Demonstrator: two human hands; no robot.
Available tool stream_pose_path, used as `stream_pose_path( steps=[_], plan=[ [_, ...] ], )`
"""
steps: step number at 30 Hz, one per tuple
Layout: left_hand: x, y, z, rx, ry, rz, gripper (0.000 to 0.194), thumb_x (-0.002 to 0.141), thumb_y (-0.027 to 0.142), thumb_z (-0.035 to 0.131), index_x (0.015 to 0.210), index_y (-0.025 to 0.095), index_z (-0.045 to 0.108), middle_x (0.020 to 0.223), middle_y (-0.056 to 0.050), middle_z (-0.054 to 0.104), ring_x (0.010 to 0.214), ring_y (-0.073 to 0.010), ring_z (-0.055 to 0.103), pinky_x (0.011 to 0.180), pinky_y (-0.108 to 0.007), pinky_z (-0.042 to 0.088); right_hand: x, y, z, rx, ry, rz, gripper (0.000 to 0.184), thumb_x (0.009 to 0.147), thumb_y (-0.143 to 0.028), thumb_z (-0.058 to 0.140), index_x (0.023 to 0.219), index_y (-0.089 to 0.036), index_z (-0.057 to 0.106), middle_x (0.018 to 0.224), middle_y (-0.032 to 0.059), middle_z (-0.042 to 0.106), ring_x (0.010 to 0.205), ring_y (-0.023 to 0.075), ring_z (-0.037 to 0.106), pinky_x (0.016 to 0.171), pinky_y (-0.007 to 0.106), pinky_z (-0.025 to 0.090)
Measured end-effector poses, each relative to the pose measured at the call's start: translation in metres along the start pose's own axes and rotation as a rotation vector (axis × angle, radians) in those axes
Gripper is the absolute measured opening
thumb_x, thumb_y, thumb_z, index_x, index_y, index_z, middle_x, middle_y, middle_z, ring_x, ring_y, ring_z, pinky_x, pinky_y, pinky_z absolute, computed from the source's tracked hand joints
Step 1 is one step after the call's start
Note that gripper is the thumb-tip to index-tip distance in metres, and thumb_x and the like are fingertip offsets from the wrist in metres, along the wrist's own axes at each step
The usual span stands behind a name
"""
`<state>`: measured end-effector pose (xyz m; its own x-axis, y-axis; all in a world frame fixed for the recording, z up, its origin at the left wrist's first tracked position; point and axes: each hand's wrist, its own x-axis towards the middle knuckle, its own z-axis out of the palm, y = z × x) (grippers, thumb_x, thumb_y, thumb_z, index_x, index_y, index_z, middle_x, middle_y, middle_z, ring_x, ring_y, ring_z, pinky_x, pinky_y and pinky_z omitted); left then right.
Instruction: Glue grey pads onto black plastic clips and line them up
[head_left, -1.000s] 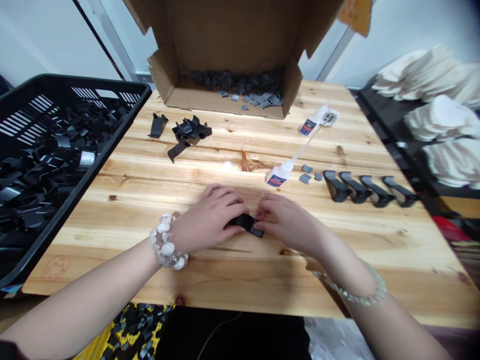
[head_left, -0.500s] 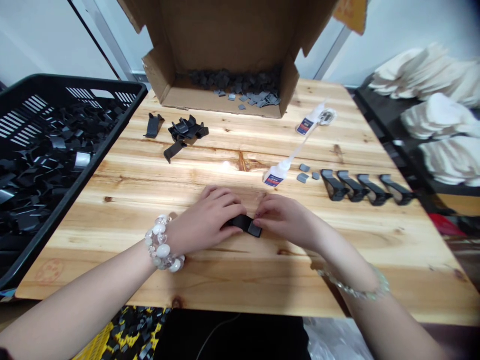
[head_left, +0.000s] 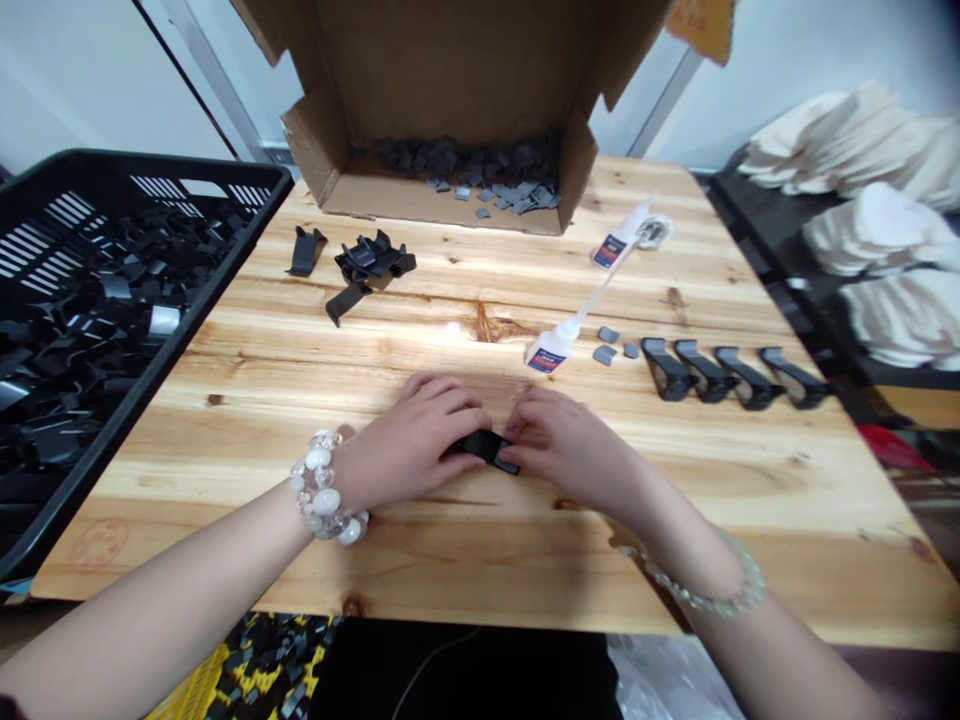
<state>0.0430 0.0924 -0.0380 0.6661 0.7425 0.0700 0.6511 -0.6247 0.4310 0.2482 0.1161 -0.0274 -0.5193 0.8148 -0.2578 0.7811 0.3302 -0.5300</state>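
My left hand (head_left: 420, 440) is closed around one end of a curved black plastic clip (head_left: 480, 443), holding it low over the wooden table. At the clip's exposed right end lies a small grey pad (head_left: 507, 459). Thumb and fingers of my right hand (head_left: 562, 440) are bent together at that end, the thumb tip on the pad; its fingertips are partly hidden. Beyond my hands stands a glue bottle (head_left: 550, 350) with a long thin nozzle. Several loose grey pads (head_left: 604, 354) lie to its right, next to a row of black clips (head_left: 664, 370).
A black crate (head_left: 247, 250) full of black pieces stands at the left. Behind are a pile of black clips (head_left: 373, 258), an open cardboard box (head_left: 450, 212) of grey pads, and a second glue bottle (head_left: 611, 250). White cloth-like stacks (head_left: 885, 230) sit far right.
My right hand has shifted slightly, and its thumb now covers more of the grey pad on the clip's end. The left hand and the clip have stayed almost still.
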Motion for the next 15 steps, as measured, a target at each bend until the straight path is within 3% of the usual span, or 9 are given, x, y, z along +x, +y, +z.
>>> stream_pose_path(
  steps=[7,15],
  plan=[
    [-0.0009,0.0004,-0.0010,0.000,-0.008,-0.004,0.022,0.090,0.034,0.057,0.107,0.021,0.061,0.110,-0.005,0.061,0.110,-0.0236,0.047,0.100,-0.042,0.032,-0.0004,0.0047,-0.0029,0.081,-0.011,-0.024,0.009,0.076,-0.026,0.071,0.080,-0.018,0.069,0.092,0.0048,0.062,0.094,0.0218,0.058,0.082,0.034,0.041],
    [-0.0005,-0.0013,0.0003,0.007,0.007,0.006,0.020,0.088,0.031,0.060,0.105,0.020,0.060,0.109,-0.005,0.061,0.110,-0.0235,0.047,0.100,-0.041,0.032,-0.0024,0.0013,0.0029,0.004,0.024,-0.032,0.013,0.076,-0.027,0.072,0.080,-0.016,0.065,0.093,0.0056,0.060,0.093,0.0222,0.057,0.080,0.035,0.041]
  ],
)
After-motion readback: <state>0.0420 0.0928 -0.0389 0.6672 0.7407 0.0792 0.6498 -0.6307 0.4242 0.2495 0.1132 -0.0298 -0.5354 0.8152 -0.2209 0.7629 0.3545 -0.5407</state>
